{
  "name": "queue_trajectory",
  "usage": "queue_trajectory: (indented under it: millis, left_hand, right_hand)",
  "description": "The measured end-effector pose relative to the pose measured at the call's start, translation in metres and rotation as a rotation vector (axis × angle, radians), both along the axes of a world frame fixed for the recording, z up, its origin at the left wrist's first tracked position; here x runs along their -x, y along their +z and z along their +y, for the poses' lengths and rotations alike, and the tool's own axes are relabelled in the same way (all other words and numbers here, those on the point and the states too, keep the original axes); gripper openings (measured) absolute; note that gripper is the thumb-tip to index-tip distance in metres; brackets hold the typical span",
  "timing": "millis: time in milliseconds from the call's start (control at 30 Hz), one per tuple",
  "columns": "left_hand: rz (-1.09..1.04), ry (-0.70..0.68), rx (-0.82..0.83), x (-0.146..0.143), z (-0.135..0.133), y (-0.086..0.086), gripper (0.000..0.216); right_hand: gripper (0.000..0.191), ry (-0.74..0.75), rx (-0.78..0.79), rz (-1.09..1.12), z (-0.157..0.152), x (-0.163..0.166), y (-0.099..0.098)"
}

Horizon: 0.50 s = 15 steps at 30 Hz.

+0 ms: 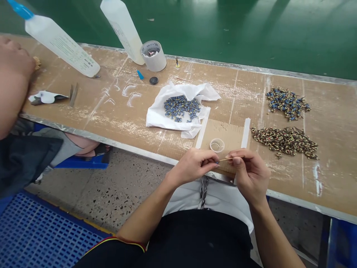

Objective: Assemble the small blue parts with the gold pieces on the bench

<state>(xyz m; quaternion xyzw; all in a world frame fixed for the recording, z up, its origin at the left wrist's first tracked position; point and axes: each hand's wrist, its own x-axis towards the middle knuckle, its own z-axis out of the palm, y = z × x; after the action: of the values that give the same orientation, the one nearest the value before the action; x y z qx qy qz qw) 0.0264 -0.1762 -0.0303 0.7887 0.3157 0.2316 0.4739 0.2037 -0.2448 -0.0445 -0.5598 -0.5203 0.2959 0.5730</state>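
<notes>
Pinching a thin stick (227, 159) at lower centre, your right hand (251, 175) holds it lying left-right, pointing at your left hand (192, 165), which grips a small blue piece (216, 162). Mid-tabletop, a white bag (158, 115) holds blue parts.

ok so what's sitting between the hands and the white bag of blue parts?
A small clear cup on a cardboard sheet, seen in the head view. The right hand pinches a thin stick; the left hand pinches a small blue piece.

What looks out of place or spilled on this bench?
White smears streak the bench left of the white bag, like dried spillage; a loose blue cap lies by the tape roll. Nothing else stands out.
</notes>
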Motion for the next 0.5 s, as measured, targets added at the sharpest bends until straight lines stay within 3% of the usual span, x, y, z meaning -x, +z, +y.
queue_trajectory:
  millis: [167,333,433,500]
  left_hand:
    - [-0.020,0.014,0.036,0.004,-0.001,-0.002,0.005]
    - [-0.018,-0.005,0.058,0.009,0.001,-0.002,0.007]
    - [-0.022,-0.019,0.079,0.010,0.002,-0.001,0.006]
    - [-0.032,-0.016,0.094,0.010,0.002,-0.001,0.005]
  right_hand:
    - [0.007,-0.135,-0.052,-0.081,0.016,-0.002,0.008]
    - [0.013,0.000,-0.021,-0.374,0.034,0.002,0.013]
    - [0.021,0.059,-0.030,-0.407,0.033,0.002,0.013]
    - [0.026,0.021,-0.033,-0.420,0.026,-0.008,0.013]
